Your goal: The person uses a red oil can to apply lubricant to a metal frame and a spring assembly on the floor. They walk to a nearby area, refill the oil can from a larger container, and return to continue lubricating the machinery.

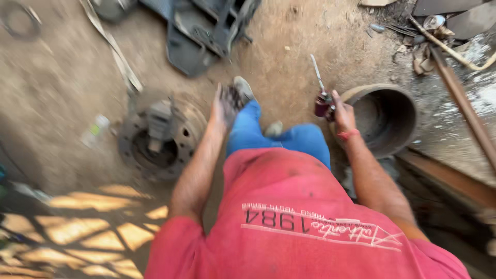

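I look down my red shirt and blue jeans at dirt ground. My right hand (341,114), with a red band on the wrist, is shut on a screwdriver (321,93) with a dark red handle and a metal shaft pointing away from me. My left hand (225,105) is greasy, held out in front with fingers apart and nothing in it. Just left of that hand a round metal wheel hub with a brake part (161,137) lies on the ground.
A rusty brake drum (393,114) stands on its side at the right of my right hand. Dark metal parts (199,28) lie farther ahead. A rusty pipe (465,106) and scrap lie at the far right. Slatted shadows fall at the lower left.
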